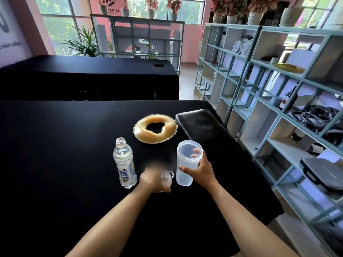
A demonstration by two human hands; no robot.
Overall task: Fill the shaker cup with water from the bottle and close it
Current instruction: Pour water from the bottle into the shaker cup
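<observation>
On the black padded table point(55, 145): all task items grouped near the front edge, close to both hands.
Shaker cup point(186, 164): upright, open at the top, translucent plastic, apparently empty; standing right of centre, held by the right hand.
Right hand point(201, 168): wrapped round the cup's upper half, thumb on the near wall, fingertips visible through the far wall.
Cup handling: light and fairly stiff while empty, likely to flex under a hard squeeze; smooth wall, slippery if wet; best steadied at mid-height, clear of the rim, as now.
Shaker lid point(167, 178): pale, translucent, with a loop handle; just left of the cup, under the left hand.
Left hand point(155, 179): curled over the lid and gripping it, fingertips motion-blurred; contact with the table impossible to tell.
Water bottle point(124, 164): clear plastic, cap off, nearly full, standing upright left of the lid, untouched.
Bottle handling: heaviest item here; thin wall, soft enough to spurt when squeezed with the neck open; best taken around the labelled middle, poured slowly.
Gel ring cushion point(155, 128): amber, lying behind the cup, well clear.
Progress: pouring not yet begun, judging by the full bottle.
</observation>
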